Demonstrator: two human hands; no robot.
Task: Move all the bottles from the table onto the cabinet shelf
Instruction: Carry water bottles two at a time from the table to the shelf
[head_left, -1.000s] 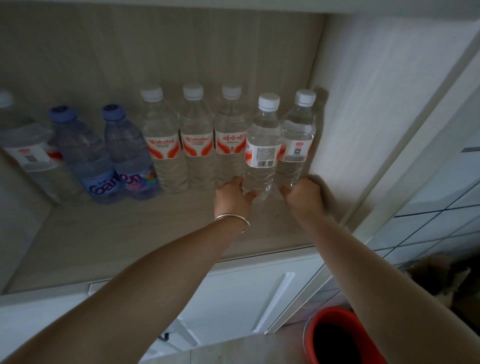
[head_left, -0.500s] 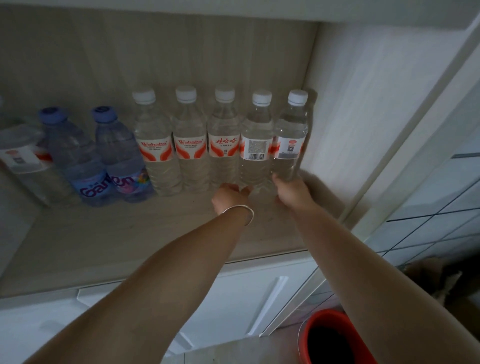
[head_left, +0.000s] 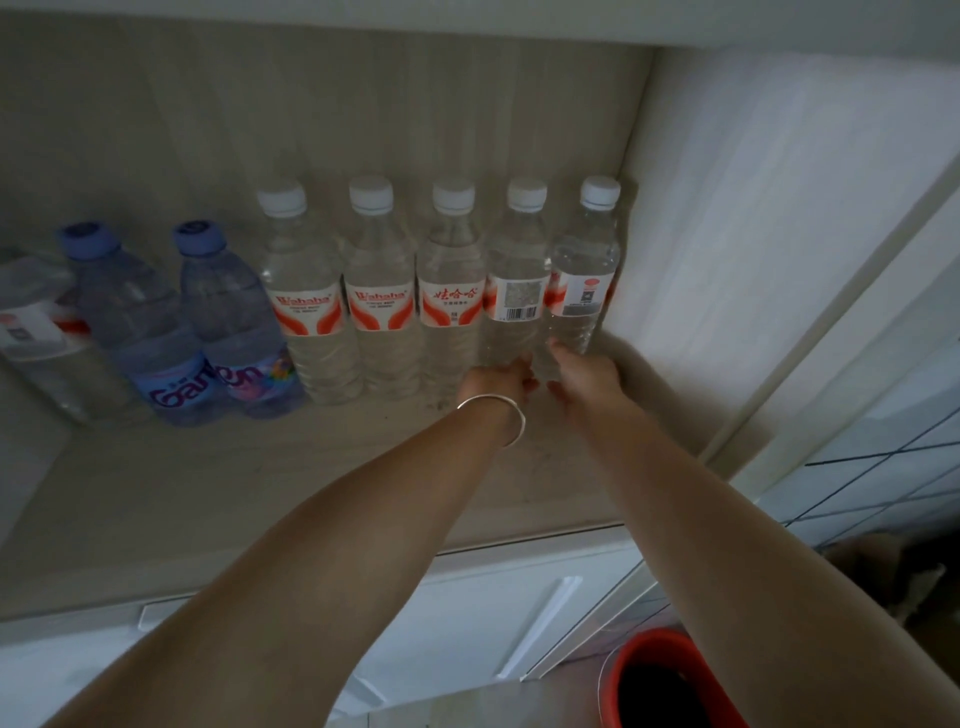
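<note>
Several water bottles stand in a row at the back of the cabinet shelf (head_left: 218, 483). Two blue-capped bottles (head_left: 156, 332) are at the left, then three white-capped red-label bottles (head_left: 382, 306). My left hand (head_left: 493, 384), with a silver bangle on the wrist, wraps the base of the barcode bottle (head_left: 517, 291). My right hand (head_left: 584, 376) grips the base of the rightmost bottle (head_left: 587, 280), which stands against the cabinet's right wall. Both bottles are upright in line with the row. The table is out of view.
Another clear bottle (head_left: 31, 327) is cut off at the far left. The white cabinet side panel (head_left: 753, 234) rises on the right. White drawers (head_left: 493, 608) lie below the shelf. A red bucket (head_left: 670, 680) stands on the floor at the lower right.
Both hands pushed the two right-hand bottles back across the shelf until they lined up with the row. The barcode bottle, which stood forward, is now level with the others.
</note>
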